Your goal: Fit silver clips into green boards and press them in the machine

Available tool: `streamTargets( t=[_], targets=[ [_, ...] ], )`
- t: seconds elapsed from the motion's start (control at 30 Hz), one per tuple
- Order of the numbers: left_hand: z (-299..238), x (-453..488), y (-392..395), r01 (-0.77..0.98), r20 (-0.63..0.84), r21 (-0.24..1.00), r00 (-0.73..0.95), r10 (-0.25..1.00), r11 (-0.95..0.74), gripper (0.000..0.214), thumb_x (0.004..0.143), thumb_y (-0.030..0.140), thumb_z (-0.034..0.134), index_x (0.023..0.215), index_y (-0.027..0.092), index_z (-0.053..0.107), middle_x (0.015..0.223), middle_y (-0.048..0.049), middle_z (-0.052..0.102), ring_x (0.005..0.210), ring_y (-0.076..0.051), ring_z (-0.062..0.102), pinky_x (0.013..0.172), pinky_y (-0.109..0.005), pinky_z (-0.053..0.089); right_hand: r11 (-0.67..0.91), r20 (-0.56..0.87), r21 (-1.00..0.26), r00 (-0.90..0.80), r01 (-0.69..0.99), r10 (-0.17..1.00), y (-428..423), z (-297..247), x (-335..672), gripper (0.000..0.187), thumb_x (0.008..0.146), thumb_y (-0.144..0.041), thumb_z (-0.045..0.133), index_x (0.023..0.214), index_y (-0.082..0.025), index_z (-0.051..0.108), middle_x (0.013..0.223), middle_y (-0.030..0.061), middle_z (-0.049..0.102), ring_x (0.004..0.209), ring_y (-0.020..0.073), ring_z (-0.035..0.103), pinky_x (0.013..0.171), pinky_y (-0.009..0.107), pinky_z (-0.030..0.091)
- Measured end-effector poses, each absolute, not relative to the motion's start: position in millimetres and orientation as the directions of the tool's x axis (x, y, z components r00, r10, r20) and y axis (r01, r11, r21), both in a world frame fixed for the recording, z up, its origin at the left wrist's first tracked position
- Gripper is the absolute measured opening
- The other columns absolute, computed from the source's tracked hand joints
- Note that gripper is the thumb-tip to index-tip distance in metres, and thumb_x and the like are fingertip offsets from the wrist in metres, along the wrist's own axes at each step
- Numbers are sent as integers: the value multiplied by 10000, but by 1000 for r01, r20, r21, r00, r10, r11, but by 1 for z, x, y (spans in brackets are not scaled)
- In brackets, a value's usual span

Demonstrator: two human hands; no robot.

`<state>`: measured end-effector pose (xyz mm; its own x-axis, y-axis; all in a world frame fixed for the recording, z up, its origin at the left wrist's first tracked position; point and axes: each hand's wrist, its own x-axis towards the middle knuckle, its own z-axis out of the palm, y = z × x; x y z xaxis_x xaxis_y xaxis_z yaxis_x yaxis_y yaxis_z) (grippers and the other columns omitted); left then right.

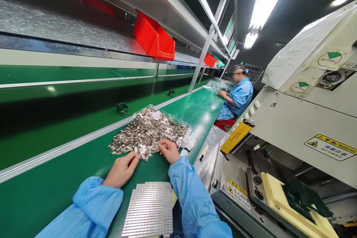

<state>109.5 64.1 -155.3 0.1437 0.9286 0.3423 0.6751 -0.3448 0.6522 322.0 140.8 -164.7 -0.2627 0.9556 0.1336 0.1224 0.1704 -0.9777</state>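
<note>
Hands (122, 170) pinched narrow, contents unclear; metal-piece pile (146, 132) just beyond fingertips.

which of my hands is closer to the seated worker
Your right hand, at the near edge of the metal pieces, right of your left hand, which sits farther from the seated worker.

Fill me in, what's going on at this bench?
Someone in blue sleeves has both hands at the near edge of a heap of small metal pieces on the green bench. The left hand and right hand have their fingertips at the heap; whether either grips a piece is too small to tell. A silver gridded panel lies between the forearms. Farther along, another person sits at the bench.
</note>
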Motion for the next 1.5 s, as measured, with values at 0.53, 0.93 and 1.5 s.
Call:
streamTargets(
  t=[0.53,0.93,1.5],
  targets=[
    [-141,124,59,878,110,329,329,938,-347,367,918,411,397,1221,312,579,1079,-7,708,928,-224,661,687,-300,456,157,116,-984,-354,89,928,142,-161,323,383,713,-555,662,751,-189,554,594,12,658,483,114,538,491,243,426],
    [-140,136,64,908,104,313,260,960,-280,399,905,407,409,1266,299,539,1079,-50,716,934,-271,672,731,-357,487,214,136,-967,-426,141,895,138,-167,318,365,727,-540,664,782,-184,601,729,45,706,608,146,615,625,292,486],
    [-142,121,65,899,146,406,114,983,-164,272,901,321,393,1002,298,644,1019,12,718,879,-207,659,660,-283,426,198,161,-975,-299,98,941,145,-168,325,365,735,-544,647,784,-189,581,713,68,715,517,137,577,426,222,375]
  ],
)
